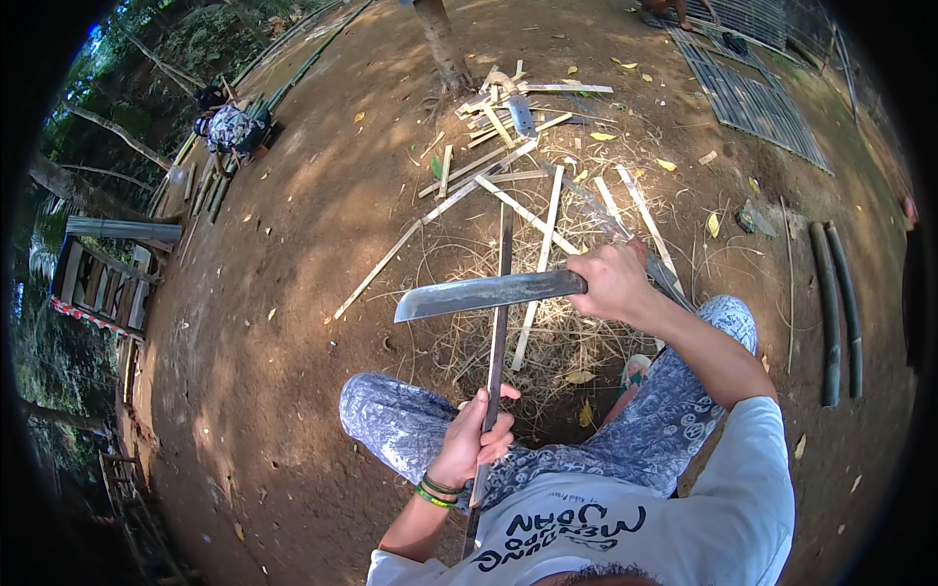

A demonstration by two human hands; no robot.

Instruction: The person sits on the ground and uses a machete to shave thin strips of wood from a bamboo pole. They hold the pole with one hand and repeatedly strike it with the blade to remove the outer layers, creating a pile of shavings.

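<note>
My left hand is closed round a long, narrow bamboo strip, dark on the side that shows. The strip runs from beside my torso, between my knees, out to the pale strips ahead. In my right hand is the handle of a machete. Its broad grey blade points left and lies across the strip, beyond my left hand; whether the edge touches it I cannot tell. Pale bamboo strips and curled shavings lie on the ground before my legs. A long dark thing beside my right hand is partly hidden.
Further ahead, a second blade rests on a heap of cut strips by a tree trunk. Two dark bamboo poles lie at right, slatted panels at far right. A person crouches at far left; another is at the top right.
</note>
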